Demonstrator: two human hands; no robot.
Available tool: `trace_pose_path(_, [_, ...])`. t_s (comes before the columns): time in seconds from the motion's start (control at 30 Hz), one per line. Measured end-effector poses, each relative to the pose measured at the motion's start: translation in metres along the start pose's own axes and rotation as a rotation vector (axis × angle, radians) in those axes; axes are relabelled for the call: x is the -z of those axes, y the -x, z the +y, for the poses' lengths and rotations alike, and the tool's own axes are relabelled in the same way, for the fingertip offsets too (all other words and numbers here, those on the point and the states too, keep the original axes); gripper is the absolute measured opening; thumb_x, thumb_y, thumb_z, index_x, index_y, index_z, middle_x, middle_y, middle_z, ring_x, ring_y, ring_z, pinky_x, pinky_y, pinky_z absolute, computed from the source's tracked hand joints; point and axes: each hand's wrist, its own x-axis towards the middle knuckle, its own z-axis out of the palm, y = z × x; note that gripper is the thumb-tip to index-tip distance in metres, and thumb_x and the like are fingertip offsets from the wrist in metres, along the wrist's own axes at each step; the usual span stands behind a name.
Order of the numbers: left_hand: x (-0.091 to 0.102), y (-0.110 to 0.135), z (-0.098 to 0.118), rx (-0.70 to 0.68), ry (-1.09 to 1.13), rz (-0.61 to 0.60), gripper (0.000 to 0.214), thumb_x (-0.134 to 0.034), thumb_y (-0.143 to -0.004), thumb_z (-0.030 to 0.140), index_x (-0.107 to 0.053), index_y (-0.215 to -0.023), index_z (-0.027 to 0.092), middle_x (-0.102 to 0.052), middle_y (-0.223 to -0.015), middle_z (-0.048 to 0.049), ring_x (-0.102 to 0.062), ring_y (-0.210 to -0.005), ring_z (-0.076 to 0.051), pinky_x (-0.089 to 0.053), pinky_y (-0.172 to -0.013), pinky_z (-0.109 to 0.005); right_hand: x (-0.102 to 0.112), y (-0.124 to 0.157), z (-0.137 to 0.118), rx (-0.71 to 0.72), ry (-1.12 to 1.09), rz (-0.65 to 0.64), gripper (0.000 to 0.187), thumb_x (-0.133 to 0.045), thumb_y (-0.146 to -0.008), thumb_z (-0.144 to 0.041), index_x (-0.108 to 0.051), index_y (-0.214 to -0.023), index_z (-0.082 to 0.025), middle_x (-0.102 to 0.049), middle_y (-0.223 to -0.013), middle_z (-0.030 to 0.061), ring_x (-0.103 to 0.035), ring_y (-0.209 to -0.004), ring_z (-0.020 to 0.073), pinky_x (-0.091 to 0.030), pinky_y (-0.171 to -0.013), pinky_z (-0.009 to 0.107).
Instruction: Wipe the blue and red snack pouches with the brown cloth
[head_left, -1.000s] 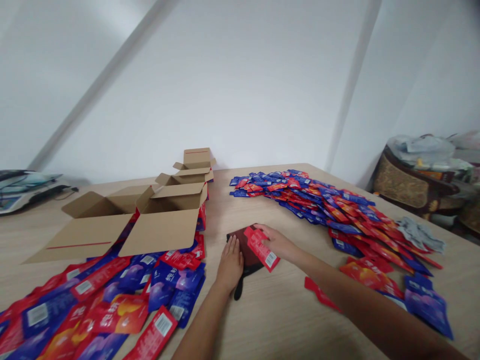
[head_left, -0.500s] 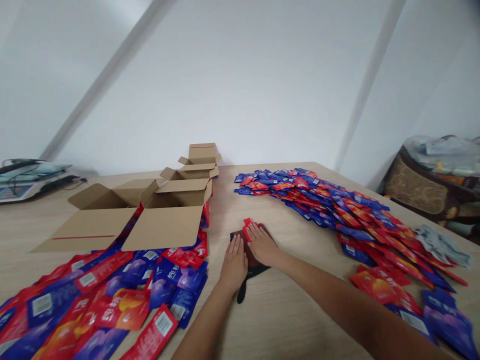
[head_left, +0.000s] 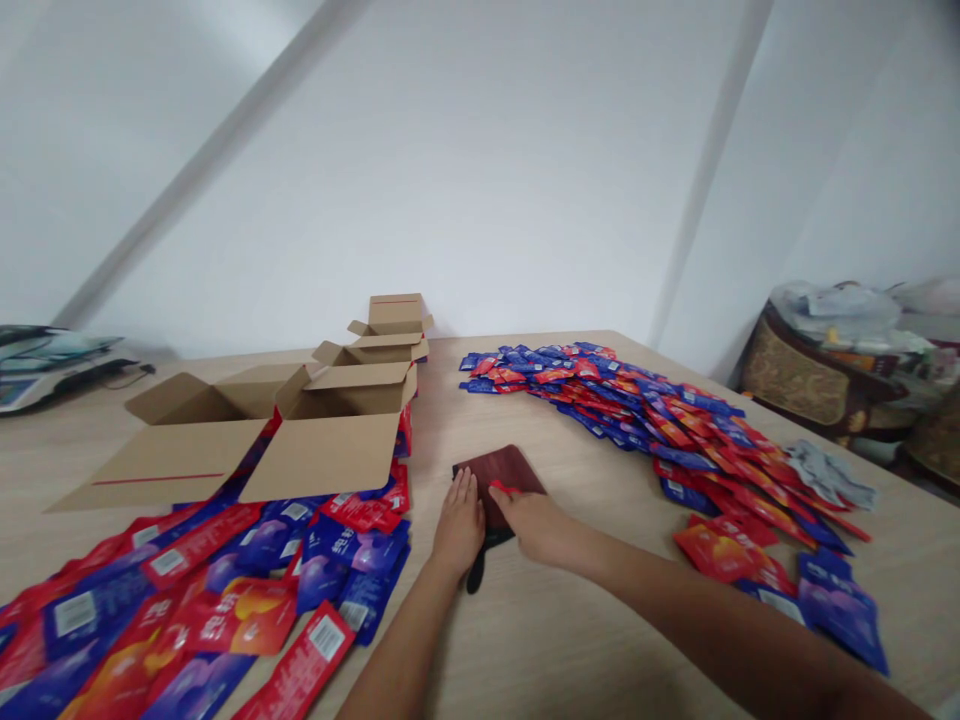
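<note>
Two palms down, fingers together, left hand [head_left: 459,520] on maroon pouch [head_left: 501,466], right hand [head_left: 538,522] on sachet [head_left: 501,488].

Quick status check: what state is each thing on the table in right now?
Pouch, flat on the table.
Left hand, open, flat on the pouch's left edge.
Right hand, fingertips on the pouch; grip unclear.
Red packet, only a sliver showing.
Front boxes, open, flaps out.
Back boxes, open.
Left packets, spread loose.
Right packets, spread loose.
</note>
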Motion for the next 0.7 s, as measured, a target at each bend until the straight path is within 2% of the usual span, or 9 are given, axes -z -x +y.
trace_pose_path(0.1, [0.0,0.0,0.0,0.009,0.018,0.014,0.048,-0.03,-0.086,0.016,-0.038,-0.131,0.004,-0.035,-0.141,-0.0192,-0.024,-0.134,-0.025,-0.031,-0.107,-0.048,0.019,-0.011,0.017,-0.069,-0.301,0.16,0.071,-0.043,-0.07,-0.003,-0.03,-0.139,-0.017,-0.053,-0.128,0.0115,-0.052,-0.114,0.021,-0.041,-0.094,0.032])
trace_pose_path(0.2, [0.0,0.0,0.0,0.012,0.024,0.014,0.048,-0.031,-0.086,0.016,-0.037,-0.133,0.006,-0.035,-0.142,-0.0174,-0.024,-0.134,-0.024,-0.031,-0.107,-0.047,0.021,-0.027,0.028,-0.154,-0.496,0.304,0.062,-0.037,-0.079,-0.01,-0.029,-0.14,-0.018,-0.046,-0.135,0.0091,-0.044,-0.122,0.0178,-0.036,-0.1,0.033])
trace_pose_path(0.27, [0.002,0.0,0.001,0.008,0.017,0.01,0.05,-0.03,-0.084,0.013,-0.036,-0.133,0.006,-0.035,-0.142,-0.0171,-0.023,-0.135,-0.023,-0.03,-0.107,-0.046,0.01,-0.034,0.027,-0.189,-0.455,0.31,0.059,-0.038,-0.083,-0.018,-0.026,-0.141,-0.014,-0.038,-0.141,0.0115,-0.035,-0.129,0.0194,-0.03,-0.105,0.036])
trace_pose_path(0.33, [0.004,0.0,0.002,0.004,0.004,-0.001,0.051,-0.029,-0.083,0.01,-0.037,-0.133,0.004,-0.035,-0.142,-0.0179,-0.023,-0.135,-0.023,-0.03,-0.108,-0.045,-0.006,-0.038,0.018,-0.184,-0.33,0.248,0.055,-0.033,-0.088,-0.027,-0.028,-0.141,-0.013,-0.031,-0.145,0.0119,-0.026,-0.133,0.0212,-0.023,-0.107,0.04])
trace_pose_path(0.4, [0.005,0.0,0.002,0.004,-0.007,-0.018,0.05,-0.029,-0.083,0.01,-0.037,-0.132,0.003,-0.035,-0.142,-0.0189,-0.023,-0.135,-0.024,-0.03,-0.108,-0.044,-0.022,-0.04,0.007,-0.148,-0.19,0.189,0.052,-0.026,-0.092,-0.032,-0.029,-0.141,-0.016,-0.027,-0.147,0.0094,-0.019,-0.136,0.0219,-0.018,-0.109,0.044])
trace_pose_path(0.47, [0.006,0.0,0.002,0.005,-0.016,-0.035,0.049,-0.029,-0.085,0.013,-0.037,-0.133,0.003,-0.034,-0.142,-0.0189,-0.023,-0.135,-0.024,-0.031,-0.107,-0.044,-0.033,-0.042,0.0,-0.113,-0.08,0.184,0.051,-0.021,-0.093,-0.033,-0.029,-0.141,-0.018,-0.022,-0.148,0.0076,-0.014,-0.137,0.0216,-0.012,-0.109,0.046])
trace_pose_path(0.6, [0.006,0.0,0.003,0.02,-0.022,-0.045,0.048,-0.028,-0.086,0.015,-0.037,-0.132,0.004,-0.034,-0.142,-0.0185,-0.023,-0.135,-0.024,-0.031,-0.107,-0.045,-0.037,-0.047,0.007,-0.101,0.019,0.224,0.051,-0.021,-0.094,-0.034,-0.03,-0.141,-0.016,-0.02,-0.149,0.0102,-0.011,-0.137,0.0229,-0.01,-0.109,0.045])
trace_pose_path(0.7, [0.006,0.0,0.005,0.024,-0.024,-0.052,0.048,-0.028,-0.087,0.017,-0.038,-0.131,0.002,-0.034,-0.142,-0.0191,-0.023,-0.135,-0.024,-0.03,-0.108,-0.045,-0.032,-0.046,0.026,-0.177,0.059,0.225,0.05,-0.027,-0.093,-0.037,-0.031,-0.14,-0.022,-0.021,-0.149,0.0106,-0.014,-0.136,0.027,-0.014,-0.106,0.049])
